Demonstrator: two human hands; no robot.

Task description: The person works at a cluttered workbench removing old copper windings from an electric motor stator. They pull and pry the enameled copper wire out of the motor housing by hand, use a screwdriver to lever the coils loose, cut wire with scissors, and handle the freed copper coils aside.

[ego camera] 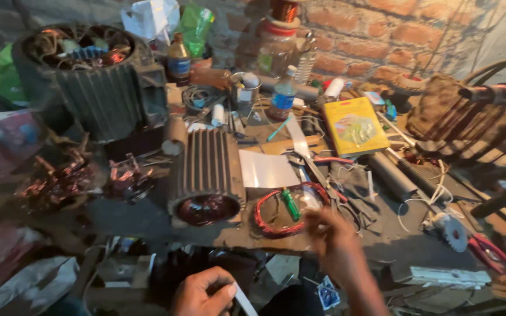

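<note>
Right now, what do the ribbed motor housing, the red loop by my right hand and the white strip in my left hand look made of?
Ribbed motor housing: dull grey cast metal, finned. Red loop: probably plastic-sleeved wire, glossy and coiled. White strip in the left hand: thin paper or plastic film, flat and matte.

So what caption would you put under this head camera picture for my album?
Right hand reaches toward a red wire loop beside a ribbed motor housing; left hand pinches a white strip.

Two ribbed motor housings (207,172) (98,76), two bottles (178,58) (281,99), one yellow box (355,126), one red wire coil (282,210), one green screwdriver (291,205).
</note>
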